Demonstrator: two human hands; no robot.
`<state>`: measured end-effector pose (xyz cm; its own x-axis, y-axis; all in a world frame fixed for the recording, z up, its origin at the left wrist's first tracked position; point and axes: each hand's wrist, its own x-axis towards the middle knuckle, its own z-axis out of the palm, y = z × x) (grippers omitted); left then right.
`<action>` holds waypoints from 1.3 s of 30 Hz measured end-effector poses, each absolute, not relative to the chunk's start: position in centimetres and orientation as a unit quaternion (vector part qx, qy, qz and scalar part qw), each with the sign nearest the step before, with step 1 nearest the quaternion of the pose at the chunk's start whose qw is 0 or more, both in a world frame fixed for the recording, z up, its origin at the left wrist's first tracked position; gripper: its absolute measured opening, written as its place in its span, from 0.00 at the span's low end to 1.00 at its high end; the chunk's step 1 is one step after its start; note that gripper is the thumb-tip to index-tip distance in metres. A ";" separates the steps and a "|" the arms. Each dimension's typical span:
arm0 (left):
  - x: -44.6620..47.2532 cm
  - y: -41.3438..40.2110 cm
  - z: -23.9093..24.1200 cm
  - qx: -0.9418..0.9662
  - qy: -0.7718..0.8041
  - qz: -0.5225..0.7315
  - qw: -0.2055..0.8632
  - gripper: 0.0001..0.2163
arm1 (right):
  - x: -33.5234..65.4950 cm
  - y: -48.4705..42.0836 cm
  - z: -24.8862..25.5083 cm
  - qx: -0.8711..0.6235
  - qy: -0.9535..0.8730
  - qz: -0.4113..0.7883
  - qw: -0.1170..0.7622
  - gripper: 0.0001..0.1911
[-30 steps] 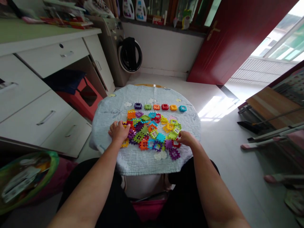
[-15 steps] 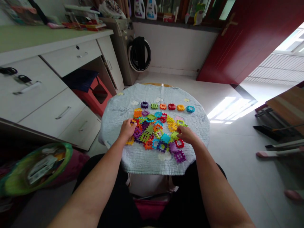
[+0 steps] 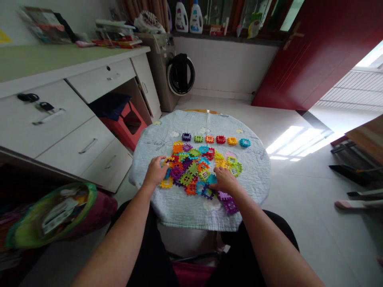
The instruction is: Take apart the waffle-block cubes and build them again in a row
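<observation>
On the cloth-covered round table lies a pile of colourful plastic window-frame building blocks with notched edges. My left hand is at the pile's left edge, thumb and fingers apart, close to a yellow block. Over the right part of the pile, my right hand has its thumb and fingers spread about a light-blue block; no firm grip shows. A green block lies just beyond that hand. Purple blocks are partly under my right wrist.
A row of several small assembled blocks runs along the far side of the tablecloth. A red stool and white drawers stand left. A washing machine has its door open. A lined bin is at lower left.
My right hand has moved left from the green block to the light-blue one; the green block now lies farther right and away from me. My left hand's fingers have parted slightly.
</observation>
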<state>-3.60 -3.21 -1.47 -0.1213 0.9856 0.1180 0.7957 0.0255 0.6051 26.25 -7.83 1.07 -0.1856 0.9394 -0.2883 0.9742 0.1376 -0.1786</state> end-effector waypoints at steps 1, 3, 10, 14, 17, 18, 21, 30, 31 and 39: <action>-3.3 -3.5 -1.5 0.655 0.686 0.279 0.151 0.16 | 26.1 -7.8 0.9 0.634 0.754 -0.161 0.058 0.26; -2.5 -3.9 -1.4 0.686 0.663 0.279 0.113 0.15 | 25.9 -7.6 0.8 0.625 0.762 -0.159 0.060 0.22; 1.7 -4.7 -1.5 0.756 0.586 0.285 0.061 0.13 | 26.4 -6.4 0.9 0.648 0.741 -0.175 -0.018 0.25; 3.8 -5.1 -1.7 0.803 0.533 0.257 0.068 0.14 | 26.8 -5.8 0.7 0.663 0.721 -0.189 -0.068 0.27; 4.6 -5.2 -1.8 0.827 0.509 0.228 0.076 0.15 | 26.8 -5.4 0.5 0.663 0.720 -0.187 -0.085 0.25; 4.8 -5.3 -1.8 0.832 0.504 0.219 0.077 0.15 | 26.8 -5.3 0.5 0.661 0.721 -0.187 -0.090 0.25; 5.6 -5.8 -2.0 0.847 0.489 0.192 0.077 0.16 | 26.6 -5.2 0.5 0.658 0.721 -0.187 -0.106 0.24; 6.9 -6.4 -2.2 0.875 0.427 0.192 0.123 0.15 | 26.9 -4.9 -0.3 0.649 0.729 -0.185 -0.117 0.26; 6.4 -6.0 -1.9 0.868 0.435 0.204 0.125 0.15 | 26.9 -4.9 -0.3 0.653 0.725 -0.186 -0.117 0.27; -2.5 -3.5 -0.2 0.692 0.689 0.202 0.070 0.13 | 27.2 -4.8 0.8 0.679 0.704 -0.180 -0.108 0.29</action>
